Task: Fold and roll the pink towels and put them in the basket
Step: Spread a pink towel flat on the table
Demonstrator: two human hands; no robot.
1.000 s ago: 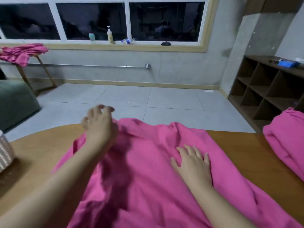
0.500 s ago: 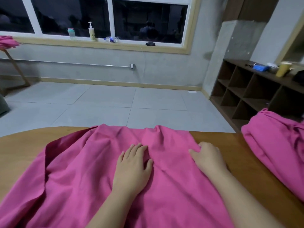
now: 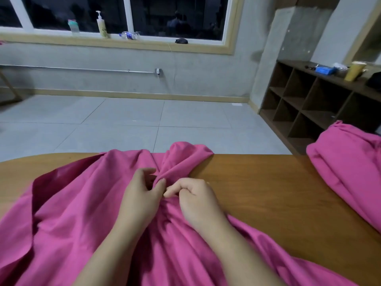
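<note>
A large pink towel (image 3: 82, 203) lies crumpled across the wooden table (image 3: 268, 193), its far edge bunched into a fold near the table's back rim. My left hand (image 3: 142, 195) pinches a ridge of that towel between thumb and fingers. Right beside it, my right hand (image 3: 195, 197) has its fingers curled into the same gathered cloth. A second heap of pink towels (image 3: 346, 172) sits at the table's right end. The basket is out of view.
Beyond the table is a grey tiled floor (image 3: 144, 120) and a wall with a window sill holding bottles (image 3: 102, 23). A dark wooden cubby shelf (image 3: 309, 104) stands at the right, with a blue box and a yellow cup on top.
Both hands went from lying flat on the towel to gripping a gathered fold at its middle. The towel's right side has been pulled leftward, baring more table. The view turned right.
</note>
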